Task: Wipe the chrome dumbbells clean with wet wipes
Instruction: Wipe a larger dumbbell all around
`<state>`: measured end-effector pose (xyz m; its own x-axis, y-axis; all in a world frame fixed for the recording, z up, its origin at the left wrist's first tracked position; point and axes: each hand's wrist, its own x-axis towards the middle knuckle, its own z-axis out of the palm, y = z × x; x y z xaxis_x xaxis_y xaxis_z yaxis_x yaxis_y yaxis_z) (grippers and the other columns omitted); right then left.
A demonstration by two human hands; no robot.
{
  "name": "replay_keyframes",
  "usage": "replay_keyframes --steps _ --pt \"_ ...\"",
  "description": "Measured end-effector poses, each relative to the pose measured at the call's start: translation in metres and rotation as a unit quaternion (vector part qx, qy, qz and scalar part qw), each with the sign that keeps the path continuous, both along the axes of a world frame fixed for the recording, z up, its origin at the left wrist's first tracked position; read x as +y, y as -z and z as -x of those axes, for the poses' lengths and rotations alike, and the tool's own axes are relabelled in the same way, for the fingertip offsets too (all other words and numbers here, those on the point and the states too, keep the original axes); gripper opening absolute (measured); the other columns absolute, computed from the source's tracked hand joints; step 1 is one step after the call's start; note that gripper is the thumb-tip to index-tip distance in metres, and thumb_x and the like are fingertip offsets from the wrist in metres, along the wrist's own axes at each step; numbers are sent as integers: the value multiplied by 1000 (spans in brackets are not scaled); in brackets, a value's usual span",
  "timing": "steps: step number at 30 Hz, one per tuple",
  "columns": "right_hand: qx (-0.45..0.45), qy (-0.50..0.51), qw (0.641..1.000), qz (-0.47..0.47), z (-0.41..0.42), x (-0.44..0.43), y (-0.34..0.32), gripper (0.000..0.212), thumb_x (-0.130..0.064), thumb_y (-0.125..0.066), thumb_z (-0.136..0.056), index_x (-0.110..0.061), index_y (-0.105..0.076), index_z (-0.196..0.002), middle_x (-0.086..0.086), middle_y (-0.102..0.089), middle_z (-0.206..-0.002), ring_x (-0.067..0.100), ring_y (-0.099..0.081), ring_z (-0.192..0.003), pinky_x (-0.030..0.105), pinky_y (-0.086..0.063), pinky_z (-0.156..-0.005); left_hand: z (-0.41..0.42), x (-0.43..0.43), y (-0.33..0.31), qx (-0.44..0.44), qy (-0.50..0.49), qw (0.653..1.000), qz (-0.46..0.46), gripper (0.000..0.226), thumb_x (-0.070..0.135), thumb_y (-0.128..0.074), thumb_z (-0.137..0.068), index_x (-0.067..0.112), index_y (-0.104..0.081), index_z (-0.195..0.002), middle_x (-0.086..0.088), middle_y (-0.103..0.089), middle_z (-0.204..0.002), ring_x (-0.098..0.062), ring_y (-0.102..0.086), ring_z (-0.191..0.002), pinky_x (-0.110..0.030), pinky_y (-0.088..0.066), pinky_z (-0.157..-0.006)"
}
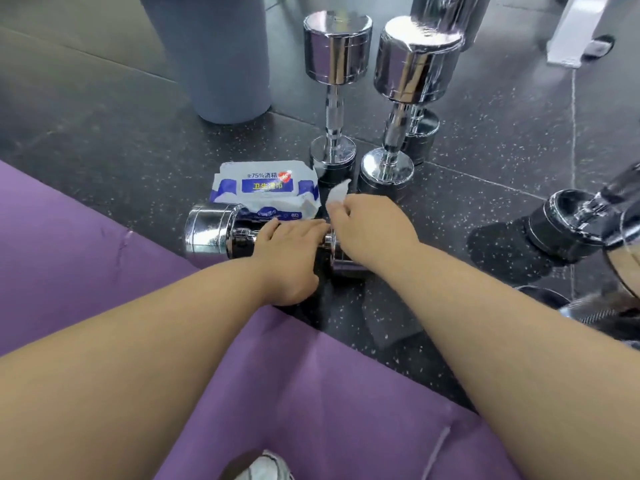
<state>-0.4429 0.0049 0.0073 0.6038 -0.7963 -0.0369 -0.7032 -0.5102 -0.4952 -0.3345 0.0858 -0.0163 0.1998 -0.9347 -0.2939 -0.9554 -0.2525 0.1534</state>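
Purple padded mat point(69, 254) in the foreground. What lies just past it? (Desk)

A lying chrome dumbbell point(207, 228), on its side on the dark speckled floor point(121, 140). The left hand point(291, 251) grips its handle. The right hand point(367, 226), over the other end, pinches a white wet wipe point(337, 195). (Photographer)

And behind the hands? (Desk)

A white-and-blue pack of wipes point(266, 188), just behind the dumbbell. Beyond it stand a left upright dumbbell point(336, 50) and a right upright dumbbell point(415, 60), both chrome, side by side. A grey cylinder point(221, 57) is to their left. (Photographer)
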Motion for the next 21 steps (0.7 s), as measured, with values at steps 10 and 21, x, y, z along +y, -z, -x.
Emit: replay_keyframes --steps 10,21 --pt "-98 -5 995 -10 32 16 22 33 -28 -29 -106 -17 -54 -124 1 -49 -140 20 -35 -137 40 -17 -121 -1 0 6 -22 8 1000 15 92 35 -60 -83 24 -6 -155 8 -5 -163 -17 -8 -149 -42 8 -119" --pt "-138 -132 977 99 42 24 42 50 -25 -30 -99 -9 -48 -143 1 -41 -153 18 -25 -145 27 -15 -120 -2 -16 4 -42 1 999 18 83 40 -61 -84 24 -17 -152 6 -21 -157 -21 -21 -143 -44 -3 -119"
